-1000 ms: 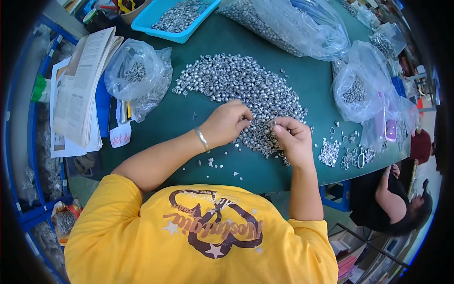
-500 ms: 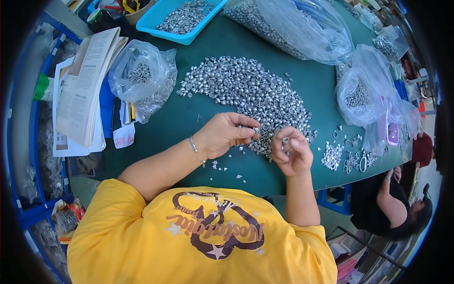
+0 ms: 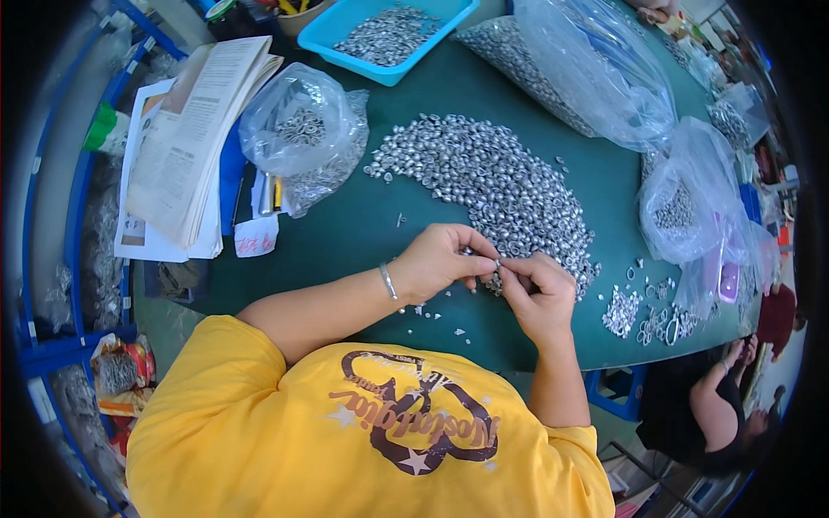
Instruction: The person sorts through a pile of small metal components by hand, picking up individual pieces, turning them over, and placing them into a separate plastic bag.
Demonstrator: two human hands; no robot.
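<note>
My left hand (image 3: 439, 259) and my right hand (image 3: 542, 292) meet at the near edge of a heap of small silver dome-shaped metal pieces (image 3: 484, 164). Thumb and forefinger of each are closed in a pinch on a small silver metal piece (image 3: 496, 264) between them. Fingertips cover most of it, so its exact shape cannot be made out. A few small pale metal bits (image 3: 459, 331) lie on the green table (image 3: 328, 268) beneath my hands.
To the left are papers (image 3: 186, 147) and an open plastic bag (image 3: 289, 138) of metal parts. A blue tray (image 3: 389, 73) and a large bag (image 3: 596, 78) stand at the back. Small piles (image 3: 622, 311) and another bag (image 3: 682, 198) lie right, near a seated person (image 3: 704, 406).
My hands were apart, the left pinching a small silver piece and the right half curled around a ring-like piece. They have come together, fingertips meeting. The whole view has shifted slightly.
</note>
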